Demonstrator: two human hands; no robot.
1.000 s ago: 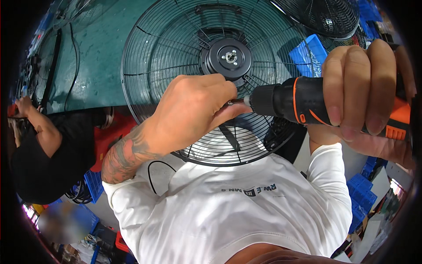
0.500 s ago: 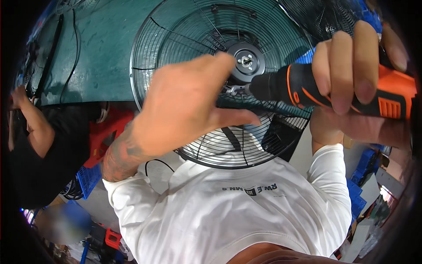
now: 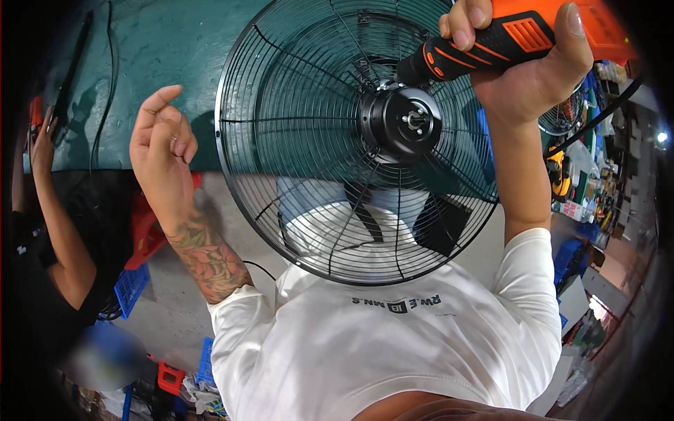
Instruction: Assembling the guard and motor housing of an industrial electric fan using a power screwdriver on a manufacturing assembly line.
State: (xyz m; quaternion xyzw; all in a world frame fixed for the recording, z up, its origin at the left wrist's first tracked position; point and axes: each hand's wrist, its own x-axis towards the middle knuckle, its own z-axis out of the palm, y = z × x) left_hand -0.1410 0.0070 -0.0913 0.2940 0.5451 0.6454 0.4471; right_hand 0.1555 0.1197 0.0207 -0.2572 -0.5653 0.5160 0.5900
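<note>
My right hand [image 3: 530, 88] grips an orange and black power drill [image 3: 505, 43], held level. The drill's nose reaches the far rim of a round black motor [image 3: 400, 130], by a metal bracket at the centre of a round black wire fan guard [image 3: 270, 210]. The bit's exact contact is hidden. The motor's shaft and small plate face up. My left hand [image 3: 165, 137] is raised left of the guard, apart from it. Its index finger is bent upward and the other fingers curl to the palm; whatever they may hold is hidden.
The guard overhangs the near edge of a green table [image 3: 175, 42]. A black cable [image 3: 112, 84] lies on the table's left part. Another person's arm [image 3: 60, 224] is at far left, near a red stool [image 3: 147, 231]. Tools and blue bins [image 3: 569, 256] crowd the right.
My left hand has drawn back from the motor to the left. The drill has moved from the motor's near side to its far side. More of the guard and motor now shows.
</note>
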